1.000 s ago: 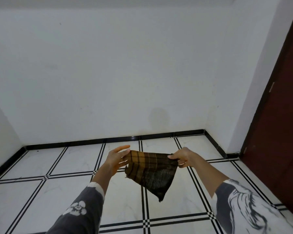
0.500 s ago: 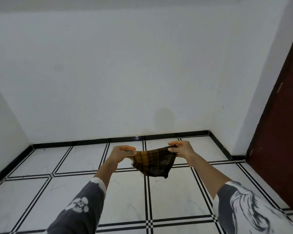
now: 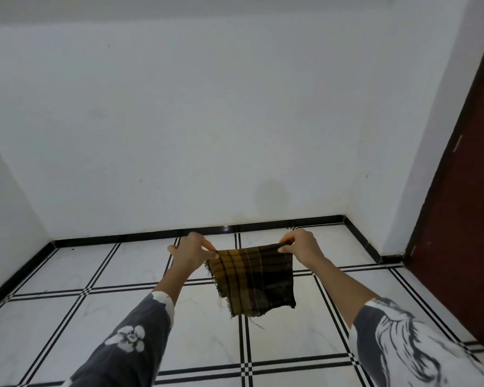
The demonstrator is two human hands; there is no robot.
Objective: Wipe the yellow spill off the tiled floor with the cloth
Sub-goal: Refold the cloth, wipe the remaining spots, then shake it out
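Note:
A brown and black checked cloth [image 3: 253,280] with frayed edges hangs in the air in front of me, spread out as a flat square. My left hand [image 3: 192,254] pinches its top left corner and my right hand [image 3: 302,248] pinches its top right corner. Both arms stretch forward at about the same height above the white tiled floor [image 3: 140,263]. No yellow spill shows on the tiles that I can see.
White walls close the space ahead and on the left, with a black skirting [image 3: 151,235] along their base. A dark red door [image 3: 464,219] stands at the right. The floor tiles carry black double lines.
The cloth was bunched and sagging between my hands; now it hangs unfolded as a flat square. My hands have stayed at its top corners and drawn it taut.

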